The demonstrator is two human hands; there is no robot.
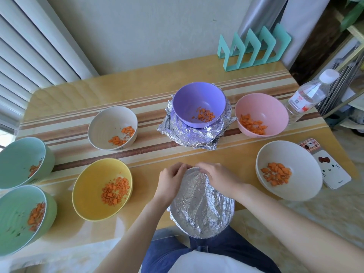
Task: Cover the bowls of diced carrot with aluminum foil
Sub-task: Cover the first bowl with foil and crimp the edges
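Since both hands are bunched up at the far rim of the near bowl point(199, 233), that edge looks like the one being sealed right now. The left hand point(171, 179) and right hand point(215, 177) almost touch, with fingers curled over the rim and pinching the foil point(199, 203) down against it (fingertips are mostly tucked out of sight, so I can't say how tight). The bowl sits at the table's point(137, 83) near edge, right in front of the person's lap. The rest of its rim runs back toward the body from the grip, so my guess is each hand works down its own side, left hand on the left curve and right hand on the right. Seven more bowls of carrot are uncovered. The purple bowl point(199, 103) is parked on top of a crumpled sheet point(189, 134) straight beyond the hands, so it's probably next. As for writing, the bottle point(307, 97) at far right has a label with a red mark, too blurry to read. The cat-face case point(331, 171) has tiny print I can't make out either.
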